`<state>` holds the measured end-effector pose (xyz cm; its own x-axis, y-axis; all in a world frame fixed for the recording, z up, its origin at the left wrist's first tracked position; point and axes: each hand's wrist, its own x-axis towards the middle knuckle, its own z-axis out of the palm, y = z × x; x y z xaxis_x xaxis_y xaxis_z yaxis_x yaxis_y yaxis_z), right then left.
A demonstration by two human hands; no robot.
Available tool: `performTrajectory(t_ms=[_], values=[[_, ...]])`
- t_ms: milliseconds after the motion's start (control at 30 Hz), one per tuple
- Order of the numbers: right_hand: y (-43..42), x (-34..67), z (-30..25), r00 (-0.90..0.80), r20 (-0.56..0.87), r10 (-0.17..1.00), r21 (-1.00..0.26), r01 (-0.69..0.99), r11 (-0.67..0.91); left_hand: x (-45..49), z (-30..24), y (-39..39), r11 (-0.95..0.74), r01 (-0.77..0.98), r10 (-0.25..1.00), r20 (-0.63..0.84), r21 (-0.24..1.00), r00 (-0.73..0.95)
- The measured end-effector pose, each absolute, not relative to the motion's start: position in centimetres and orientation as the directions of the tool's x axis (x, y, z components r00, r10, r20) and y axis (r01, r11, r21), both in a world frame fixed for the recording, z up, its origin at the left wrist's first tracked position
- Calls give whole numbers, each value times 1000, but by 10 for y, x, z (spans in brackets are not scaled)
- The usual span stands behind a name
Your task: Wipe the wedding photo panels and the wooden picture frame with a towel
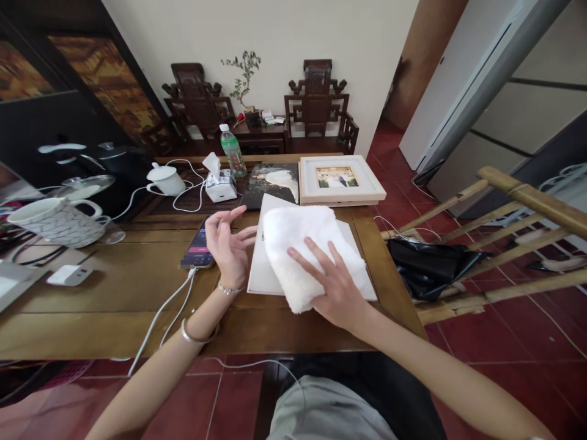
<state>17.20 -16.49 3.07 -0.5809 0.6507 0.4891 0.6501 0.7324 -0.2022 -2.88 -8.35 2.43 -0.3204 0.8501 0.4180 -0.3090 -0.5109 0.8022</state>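
A folded white cloth [300, 232] lies on a flat white board or album [263, 269] near the table's front right. My right hand [337, 287] rests flat on the cloth with its fingers spread, pressing its lower right part. My left hand [229, 244] is raised at the left edge of the white board, fingers apart and holding nothing; whether its fingertips touch the board I cannot tell. Just left of that hand, a phone [202, 247] with a lit screen lies on the table, a white cable plugged into it.
Behind the board are a dark photo panel [270, 183] and a white picture frame [342, 180]. A tissue box [221, 186], a green bottle [233, 150], a white lidded cup [166, 179] and a patterned mug [59, 223] stand to the left. A bamboo chair [527, 195] is at right.
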Motion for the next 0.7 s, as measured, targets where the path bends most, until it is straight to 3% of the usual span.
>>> performTrajectory(t_ms=[67, 167, 233, 300, 367, 467, 533, 600, 700], values=[[-164, 183, 33, -536, 548, 642, -278, 608, 744, -30, 24, -79, -509, -309, 854, 426, 803, -299], [-162, 205, 40, -255, 643, 722, -473, 609, 637, -32, 22, -71, -403, -201, 911, 368, 893, -187], [-161, 217, 48, -31, 648, 761, -581, 626, 520, -33, 24, -72, -227, -55, 973, 223, 972, -65], [-160, 224, 60, 173, 641, 748, -688, 562, 459, -32, 29, -83, 11, 49, 999, -13, 999, 51], [-158, 227, 72, 389, 606, 694, -794, 359, 491, -29, 35, -106, 212, -33, 958, -201, 977, 203], [-155, 231, 85, 629, 376, 680, -846, -66, 529, -20, 42, -150, 355, -345, 900, -217, 869, 378], [-155, 236, 84, 599, 144, 787, -854, -327, 405, -12, 39, -177, 351, -539, 925, -192, 766, 329], [-156, 243, 77, 420, -92, 903, -847, -510, 150, -3, 29, -197, 355, -633, 924, -157, 688, 349], [-159, 249, 63, 133, -306, 943, -791, -586, -174, 14, 11, -214, 335, -629, 918, -92, 702, 387]])
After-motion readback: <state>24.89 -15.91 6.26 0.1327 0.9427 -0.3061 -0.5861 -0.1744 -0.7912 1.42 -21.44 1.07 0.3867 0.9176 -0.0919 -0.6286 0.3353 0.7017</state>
